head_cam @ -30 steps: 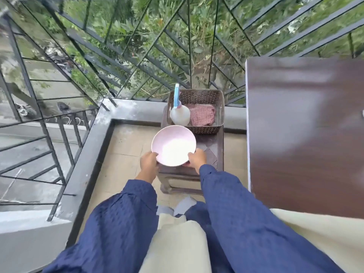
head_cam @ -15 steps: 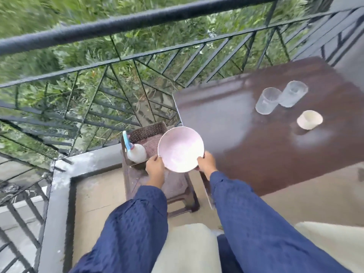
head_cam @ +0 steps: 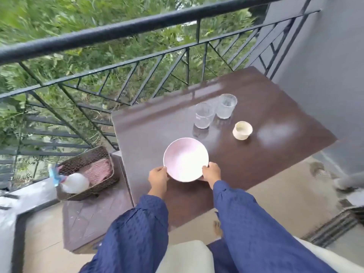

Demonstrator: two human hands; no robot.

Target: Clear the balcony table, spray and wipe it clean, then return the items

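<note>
I hold a pale pink plate (head_cam: 185,159) over the near left part of the dark brown balcony table (head_cam: 256,158). My left hand (head_cam: 158,177) grips its left rim and my right hand (head_cam: 211,173) grips its right rim. Whether the plate touches the tabletop I cannot tell. Two clear glasses (head_cam: 203,115) (head_cam: 226,106) stand side by side farther back on the table. A small cream cup (head_cam: 242,130) stands to their right. On a low stool (head_cam: 92,217) left of the table, a wire basket (head_cam: 82,164) holds a white spray bottle (head_cam: 73,183) and a pink cloth (head_cam: 97,171).
A black metal railing (head_cam: 137,26) runs behind the table and the stool, with green plants beyond. A grey wall (head_cam: 325,75) stands on the right. A striped mat (head_cam: 332,227) lies on the floor near the right edge.
I have carried the plate rightward from above the stool to above the table, holding it in both hands throughout. My view swung right, bringing the glasses and cup into sight.
</note>
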